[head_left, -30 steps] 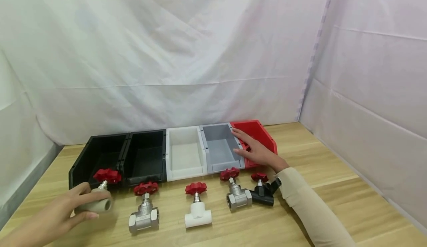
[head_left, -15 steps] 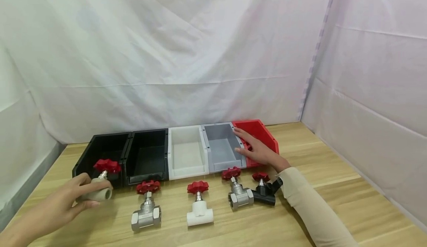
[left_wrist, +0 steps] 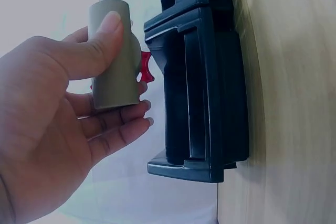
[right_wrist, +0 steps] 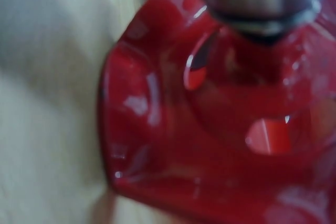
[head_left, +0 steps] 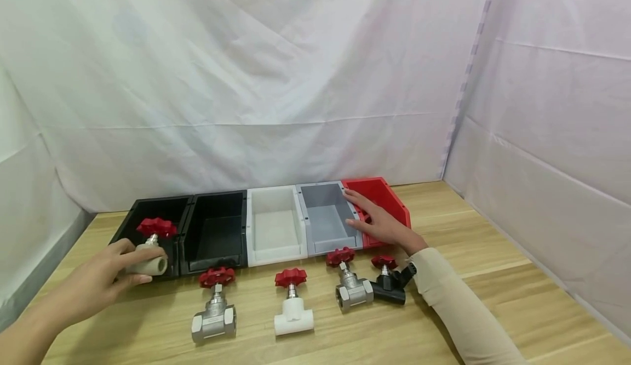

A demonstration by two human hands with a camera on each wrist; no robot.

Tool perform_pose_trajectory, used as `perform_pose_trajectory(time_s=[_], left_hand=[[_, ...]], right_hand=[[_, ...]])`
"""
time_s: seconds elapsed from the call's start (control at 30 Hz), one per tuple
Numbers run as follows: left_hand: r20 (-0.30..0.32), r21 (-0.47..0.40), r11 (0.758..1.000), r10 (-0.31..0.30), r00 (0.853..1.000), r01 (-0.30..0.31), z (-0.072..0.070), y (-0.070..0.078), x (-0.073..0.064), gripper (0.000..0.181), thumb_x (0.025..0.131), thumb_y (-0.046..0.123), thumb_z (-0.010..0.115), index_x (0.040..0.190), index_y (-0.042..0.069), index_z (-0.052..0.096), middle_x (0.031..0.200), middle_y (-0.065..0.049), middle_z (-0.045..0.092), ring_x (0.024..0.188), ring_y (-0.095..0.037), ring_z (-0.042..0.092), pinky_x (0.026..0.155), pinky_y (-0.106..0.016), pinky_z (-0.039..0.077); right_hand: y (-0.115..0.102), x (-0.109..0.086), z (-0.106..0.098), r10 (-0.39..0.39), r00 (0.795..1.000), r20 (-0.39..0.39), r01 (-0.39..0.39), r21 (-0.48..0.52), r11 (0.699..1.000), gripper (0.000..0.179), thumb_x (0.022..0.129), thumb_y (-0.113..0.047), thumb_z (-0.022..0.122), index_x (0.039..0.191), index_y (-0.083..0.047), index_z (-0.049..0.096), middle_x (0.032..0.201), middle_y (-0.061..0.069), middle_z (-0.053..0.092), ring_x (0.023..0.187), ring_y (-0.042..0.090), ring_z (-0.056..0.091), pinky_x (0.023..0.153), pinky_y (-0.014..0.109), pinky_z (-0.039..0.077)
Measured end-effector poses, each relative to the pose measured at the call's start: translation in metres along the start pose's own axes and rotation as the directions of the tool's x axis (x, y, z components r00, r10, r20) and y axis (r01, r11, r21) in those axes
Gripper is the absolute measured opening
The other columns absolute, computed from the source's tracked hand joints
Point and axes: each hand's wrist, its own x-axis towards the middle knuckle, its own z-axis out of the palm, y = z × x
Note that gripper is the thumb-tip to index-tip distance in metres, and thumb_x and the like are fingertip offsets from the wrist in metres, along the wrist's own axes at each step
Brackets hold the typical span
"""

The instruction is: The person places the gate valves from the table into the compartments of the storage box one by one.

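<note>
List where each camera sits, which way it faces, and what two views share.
Head: worn on the head, facing forward and down at bins and valves; left hand, right hand and sleeve show.
Left wrist: worn on that wrist, facing the beige valve and a black bin; the left hand shows.
Right wrist: worn on that wrist, facing a red handwheel very close; no hand clearly shows.
Shared: head and left wrist both show the left hand gripping the beige valve.

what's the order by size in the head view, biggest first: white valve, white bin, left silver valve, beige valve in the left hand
1. White bin
2. Left silver valve
3. White valve
Unranked: beige valve; the left hand partly covers it, so its size is unsure.
</note>
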Motion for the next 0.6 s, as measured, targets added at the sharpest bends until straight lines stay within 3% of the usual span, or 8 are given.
perform_pose_trajectory(time_s=[0.27, 0.6], left_hand=[[-0.050, 0.006, 0.999, -0.039, 0.998, 0.039, 0.006, -0.012, 0.012, 0.056, 0.061, 0.006, 0.084, 0.113, 0.015, 0.067, 0.078, 0.010, 0.042, 0.064, 0.001, 0.032, 0.052, -0.022, 0.030], [-0.010, 0.007, 0.993, -0.117, 0.993, 0.117, 0.011, -0.021, 0.022, 0.051, 0.067, 0.005, 0.083, 0.115, 0.010, 0.066, 0.082, 0.002, 0.050, 0.065, -0.004, 0.039, 0.053, -0.026, 0.035]], right_hand=[[0.001, 0.001, 0.001, 0.002, 1.000, -0.001, -0.002, 0.005, 1.000, 0.079, 0.087, -0.032, 0.070, 0.152, -0.031, 0.025, 0.155, -0.011, 0.021, 0.135, 0.019, 0.030, 0.095, 0.050, 0.043], [0.000, 0.002, 0.000, 0.013, 1.000, 0.002, -0.013, -0.003, 1.000, 0.080, 0.087, -0.033, 0.070, 0.152, -0.033, 0.024, 0.155, -0.010, 0.022, 0.134, 0.019, 0.031, 0.094, 0.049, 0.044]])
